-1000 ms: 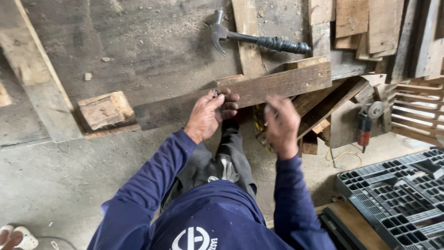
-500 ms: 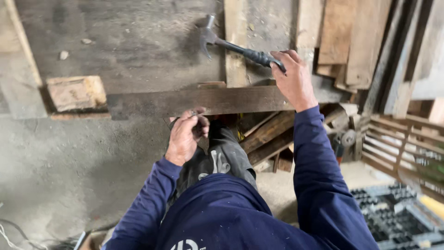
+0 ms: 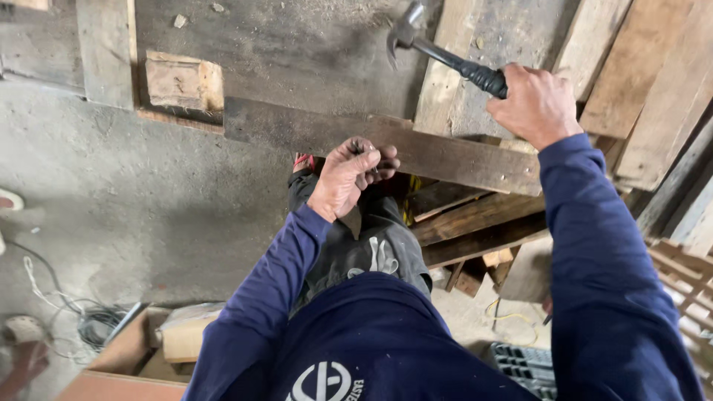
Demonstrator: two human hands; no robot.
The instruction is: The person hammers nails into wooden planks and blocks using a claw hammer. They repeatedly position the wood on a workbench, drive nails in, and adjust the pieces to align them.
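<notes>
My right hand (image 3: 536, 104) grips the black handle of a claw hammer (image 3: 438, 50), whose steel head is raised at the top of the view. My left hand (image 3: 350, 174) is closed, fingers curled around something small and dark that I cannot make out, held just in front of a long dark wooden plank (image 3: 416, 148). The plank lies across the floor ahead of my knee, over other boards. Both arms wear dark blue sleeves.
A small square wood block (image 3: 183, 80) sits behind the plank at upper left. Stacked planks (image 3: 639, 82) fill the upper right, more boards (image 3: 475, 223) lie under the plank. Cardboard box (image 3: 148, 349) and cables (image 3: 82, 319) at lower left, a grey plastic crate (image 3: 523, 364) at lower right.
My right hand has taken the hammer off the boards and lifted it. My left hand has left the plank and closed near its front edge. The view has swung to the right.
</notes>
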